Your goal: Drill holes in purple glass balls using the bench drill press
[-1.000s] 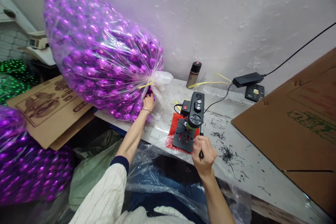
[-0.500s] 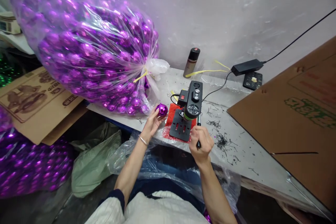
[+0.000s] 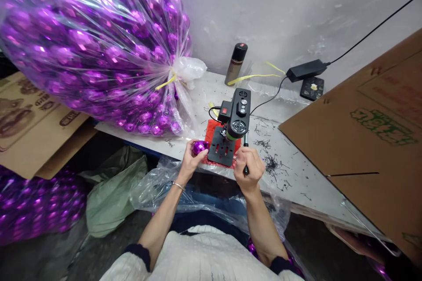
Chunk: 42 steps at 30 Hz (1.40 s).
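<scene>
My left hand (image 3: 191, 159) is closed around a shiny purple ball (image 3: 198, 146), held just left of the base plate of a small black bench drill (image 3: 234, 125). That drill stands on a red mat (image 3: 211, 134) near the front edge of the white table (image 3: 296, 184). My right hand (image 3: 249, 168) is wrapped round the drill's black lever handle (image 3: 245, 154) on its right side. A big clear bag full of purple balls (image 3: 95, 48), tied with a yellow strip, lies on the table to the left.
A spray can (image 3: 235, 63), a black power adapter (image 3: 305, 70) with cable and a small black pad (image 3: 311, 88) sit by the wall. Flat brown cardboard (image 3: 365, 140) leans at the right. Dark shavings (image 3: 272, 164) litter the table. More bagged purple balls (image 3: 29, 206) and a green bag (image 3: 110, 197) lie below.
My left hand left the big bag's knot with one purple ball and brought it down beside the drill base. My right hand stayed on the lever. The view shifted downward.
</scene>
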### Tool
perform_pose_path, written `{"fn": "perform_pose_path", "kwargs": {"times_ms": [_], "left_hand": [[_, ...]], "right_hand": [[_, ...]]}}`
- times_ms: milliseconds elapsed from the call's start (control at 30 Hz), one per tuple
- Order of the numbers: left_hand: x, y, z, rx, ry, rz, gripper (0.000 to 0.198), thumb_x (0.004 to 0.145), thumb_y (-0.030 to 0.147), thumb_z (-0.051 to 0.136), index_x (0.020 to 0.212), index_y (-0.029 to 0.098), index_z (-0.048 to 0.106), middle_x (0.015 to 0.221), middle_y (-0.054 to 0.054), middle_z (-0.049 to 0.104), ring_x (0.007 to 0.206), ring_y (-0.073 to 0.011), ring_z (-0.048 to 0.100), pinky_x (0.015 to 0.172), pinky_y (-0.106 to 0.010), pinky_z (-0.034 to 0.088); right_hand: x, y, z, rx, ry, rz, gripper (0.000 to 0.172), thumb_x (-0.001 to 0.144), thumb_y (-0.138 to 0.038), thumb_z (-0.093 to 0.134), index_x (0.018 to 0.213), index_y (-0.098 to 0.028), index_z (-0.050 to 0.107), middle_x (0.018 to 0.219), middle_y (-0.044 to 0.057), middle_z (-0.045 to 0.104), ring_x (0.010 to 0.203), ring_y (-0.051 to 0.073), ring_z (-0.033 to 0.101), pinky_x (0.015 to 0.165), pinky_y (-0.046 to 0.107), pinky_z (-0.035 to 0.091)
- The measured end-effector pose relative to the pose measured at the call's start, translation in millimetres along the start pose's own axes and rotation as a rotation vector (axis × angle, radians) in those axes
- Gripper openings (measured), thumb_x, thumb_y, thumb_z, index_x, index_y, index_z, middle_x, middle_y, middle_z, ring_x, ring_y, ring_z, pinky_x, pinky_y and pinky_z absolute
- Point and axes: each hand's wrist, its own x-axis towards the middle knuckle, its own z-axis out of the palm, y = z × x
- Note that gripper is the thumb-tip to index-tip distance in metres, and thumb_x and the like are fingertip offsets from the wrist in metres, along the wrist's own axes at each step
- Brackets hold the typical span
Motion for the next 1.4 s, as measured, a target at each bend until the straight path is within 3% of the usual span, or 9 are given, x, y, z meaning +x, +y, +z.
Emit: {"fn": "perform_pose_path", "kwargs": {"times_ms": [133, 300, 433, 567, 1067, 1400], "left_hand": [[8, -17, 14.4, 0.3, -0.096, 0.073, 0.067, 0.068, 0.041, 0.083, 0.122, 0.021, 0.05, 0.109, -0.006, 0.063, 0.099, -0.0214, 0.064, 0.09, -0.036, 0.052], [17, -18, 29.8, 0.558, -0.233, 0.283, 0.055, 0.072, 0.039, 0.081, 0.119, 0.021, 0.057, 0.12, -0.01, 0.056, 0.117, -0.0279, 0.057, 0.102, -0.042, 0.047], [24, -18, 36.2, 0.473, -0.283, 0.316, 0.054, 0.074, 0.035, 0.079, 0.122, 0.022, 0.059, 0.12, -0.011, 0.059, 0.118, -0.0296, 0.056, 0.106, -0.045, 0.044], [28, -23, 38.1, 0.403, -0.254, 0.272, 0.052, 0.07, 0.035, 0.083, 0.116, 0.023, 0.061, 0.114, -0.009, 0.065, 0.112, -0.0296, 0.058, 0.105, -0.046, 0.043], [34, -16, 37.7, 0.527, -0.336, 0.353, 0.051, 0.072, 0.034, 0.082, 0.119, 0.024, 0.064, 0.115, -0.01, 0.064, 0.111, -0.0298, 0.057, 0.101, -0.045, 0.045], [39, -33, 46.0, 0.306, -0.331, 0.225, 0.065, 0.063, 0.039, 0.088, 0.123, 0.027, 0.066, 0.127, -0.008, 0.066, 0.126, -0.0322, 0.054, 0.115, -0.048, 0.034]], "right_hand": [[8, 1, -3, 0.007, -0.005, -0.006, 0.023, 0.09, -0.005, 0.048, 0.073, -0.021, 0.049, 0.067, 0.001, 0.058, 0.063, 0.011, 0.055, 0.06, 0.024, 0.042], [15, 1, -5, 0.018, -0.004, -0.007, 0.023, 0.09, -0.005, 0.049, 0.072, -0.02, 0.049, 0.066, 0.001, 0.059, 0.062, 0.011, 0.055, 0.06, 0.024, 0.042], [14, 0, -6, 0.011, -0.017, -0.003, 0.023, 0.09, -0.006, 0.048, 0.073, -0.021, 0.05, 0.066, 0.001, 0.059, 0.062, 0.012, 0.056, 0.06, 0.025, 0.042], [14, -2, -7, -0.015, -0.031, 0.001, 0.022, 0.091, -0.007, 0.048, 0.073, -0.021, 0.049, 0.067, 0.001, 0.059, 0.063, 0.011, 0.056, 0.059, 0.024, 0.041], [10, -1, -8, -0.014, -0.053, -0.014, 0.021, 0.091, -0.007, 0.047, 0.075, -0.021, 0.05, 0.068, 0.002, 0.061, 0.064, 0.011, 0.058, 0.059, 0.024, 0.041], [9, -1, -8, 0.003, -0.059, 0.005, 0.018, 0.091, -0.007, 0.048, 0.08, -0.021, 0.053, 0.071, 0.002, 0.063, 0.067, 0.012, 0.06, 0.061, 0.025, 0.043]]}}
